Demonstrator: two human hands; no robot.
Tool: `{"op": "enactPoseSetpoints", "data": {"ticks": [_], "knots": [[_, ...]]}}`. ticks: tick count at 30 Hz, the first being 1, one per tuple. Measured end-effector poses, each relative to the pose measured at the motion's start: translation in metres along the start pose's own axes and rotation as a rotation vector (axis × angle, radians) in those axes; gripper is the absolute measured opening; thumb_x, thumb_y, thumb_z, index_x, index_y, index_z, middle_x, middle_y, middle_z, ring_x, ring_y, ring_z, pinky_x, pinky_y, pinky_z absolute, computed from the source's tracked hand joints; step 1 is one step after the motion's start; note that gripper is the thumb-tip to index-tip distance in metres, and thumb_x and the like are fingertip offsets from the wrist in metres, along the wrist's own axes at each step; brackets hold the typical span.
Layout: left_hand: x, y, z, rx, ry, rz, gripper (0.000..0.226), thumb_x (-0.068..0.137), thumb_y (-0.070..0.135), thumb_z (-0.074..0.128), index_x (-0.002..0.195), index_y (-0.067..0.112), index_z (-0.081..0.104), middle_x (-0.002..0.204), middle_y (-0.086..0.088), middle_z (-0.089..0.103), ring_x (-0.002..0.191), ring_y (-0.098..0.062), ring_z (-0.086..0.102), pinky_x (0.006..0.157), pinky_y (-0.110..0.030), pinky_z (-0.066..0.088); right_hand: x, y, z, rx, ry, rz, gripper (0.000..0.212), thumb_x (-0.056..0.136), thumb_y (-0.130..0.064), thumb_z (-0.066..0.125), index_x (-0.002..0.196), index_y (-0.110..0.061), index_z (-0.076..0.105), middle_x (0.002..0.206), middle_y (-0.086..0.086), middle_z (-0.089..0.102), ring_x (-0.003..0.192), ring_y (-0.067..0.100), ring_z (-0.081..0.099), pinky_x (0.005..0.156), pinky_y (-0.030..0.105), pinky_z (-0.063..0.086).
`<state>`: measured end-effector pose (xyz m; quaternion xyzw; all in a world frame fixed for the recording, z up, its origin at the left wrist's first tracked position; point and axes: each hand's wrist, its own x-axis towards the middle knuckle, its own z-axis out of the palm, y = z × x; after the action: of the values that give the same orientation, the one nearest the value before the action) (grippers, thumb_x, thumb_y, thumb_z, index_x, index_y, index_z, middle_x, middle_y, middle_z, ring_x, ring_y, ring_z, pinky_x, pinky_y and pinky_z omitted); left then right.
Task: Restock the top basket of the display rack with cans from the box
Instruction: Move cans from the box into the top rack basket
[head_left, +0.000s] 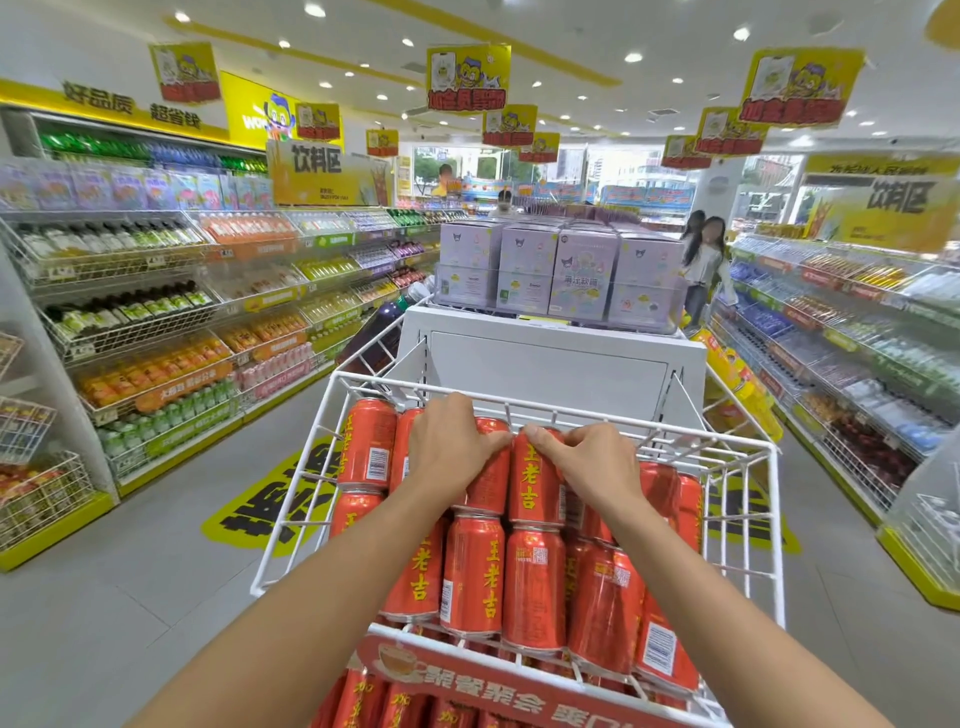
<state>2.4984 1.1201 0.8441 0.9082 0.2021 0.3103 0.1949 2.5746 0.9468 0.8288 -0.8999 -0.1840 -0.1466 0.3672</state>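
Shop shelves fill both sides of the frame. At centre, the left hand (451, 441) and right hand (587, 465) pinch one red metal can (537, 480) in the white wire top basket (768, 525) (box unseen). Packed cans lie slanted; a bump could roll them out.

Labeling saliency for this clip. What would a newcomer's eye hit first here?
First the red cans packed in the white wire basket at bottom centre, with the left hand and right hand pressed on the cans of the far row. Next, the stack of lilac boxes on the white stand behind the basket, and the yellow signs hanging from the ceiling.
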Motion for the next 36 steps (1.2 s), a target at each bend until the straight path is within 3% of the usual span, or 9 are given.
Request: {"op": "enactPoseSetpoints", "data": {"ticks": [6,11,17,22,28,30,36], "knots": [[-0.004,-0.001,0.003,-0.029,0.002,-0.026,0.059,0.071,0.069,0.074,0.069,0.016,0.050,0.076,-0.006,0.061,0.082,-0.031,0.062,0.062,-0.034,0.034,-0.003,0.000,0.001,0.019,0.012,0.010,0.080,0.076,-0.084,0.060,0.054,-0.008,0.060,0.052,0.006,0.061,0.063,0.027,0.064,0.057,0.035,0.043],[-0.008,0.000,0.001,-0.067,-0.028,-0.056,0.056,0.072,0.064,0.075,0.064,0.017,0.047,0.069,0.000,0.053,0.072,-0.026,0.055,0.059,-0.034,0.031,-0.007,-0.001,0.000,0.022,0.021,0.015,0.079,0.076,-0.085,0.058,0.049,-0.011,0.052,0.050,0.003,0.056,0.063,0.031,0.064,0.057,0.036,0.044],[-0.012,-0.003,0.004,-0.078,-0.068,-0.053,0.050,0.067,0.060,0.081,0.073,0.017,0.056,0.080,-0.004,0.066,0.082,-0.027,0.063,0.064,-0.033,0.040,-0.011,0.002,0.001,0.009,-0.034,0.051,0.079,0.073,-0.087,0.060,0.064,-0.009,0.067,0.059,0.003,0.066,0.068,0.024,0.065,0.062,0.036,0.049],[-0.015,-0.008,0.008,-0.132,-0.071,-0.056,0.047,0.067,0.061,0.079,0.077,0.018,0.066,0.077,-0.001,0.068,0.083,-0.027,0.066,0.073,-0.041,0.055,-0.018,0.004,0.007,0.025,-0.049,0.098,0.085,0.066,-0.094,0.053,0.067,-0.011,0.070,0.067,0.006,0.069,0.075,0.025,0.065,0.071,0.039,0.056],[-0.014,-0.012,0.008,-0.164,-0.106,-0.070,0.044,0.071,0.059,0.079,0.080,0.017,0.067,0.082,-0.004,0.070,0.088,-0.028,0.065,0.074,-0.040,0.052,-0.022,-0.002,0.009,0.022,-0.060,0.126,0.089,0.059,-0.099,0.048,0.069,-0.013,0.068,0.076,0.008,0.071,0.080,0.031,0.068,0.075,0.042,0.057],[-0.013,-0.014,0.006,-0.181,-0.130,-0.073,0.042,0.073,0.056,0.080,0.081,0.017,0.068,0.080,-0.003,0.070,0.085,-0.027,0.066,0.070,-0.038,0.050,-0.023,-0.006,0.011,-0.004,-0.054,0.135,0.084,0.065,-0.095,0.053,0.070,-0.013,0.067,0.079,0.009,0.072,0.082,0.033,0.069,0.074,0.041,0.057],[-0.016,-0.021,0.003,-0.249,-0.129,-0.088,0.035,0.077,0.048,0.080,0.088,0.017,0.070,0.083,0.001,0.069,0.084,-0.022,0.066,0.069,-0.031,0.044,-0.024,-0.015,0.018,-0.019,-0.043,0.204,0.085,0.068,-0.092,0.059,0.086,-0.009,0.070,0.096,0.015,0.073,0.093,0.038,0.069,0.065,0.036,0.045]]}}
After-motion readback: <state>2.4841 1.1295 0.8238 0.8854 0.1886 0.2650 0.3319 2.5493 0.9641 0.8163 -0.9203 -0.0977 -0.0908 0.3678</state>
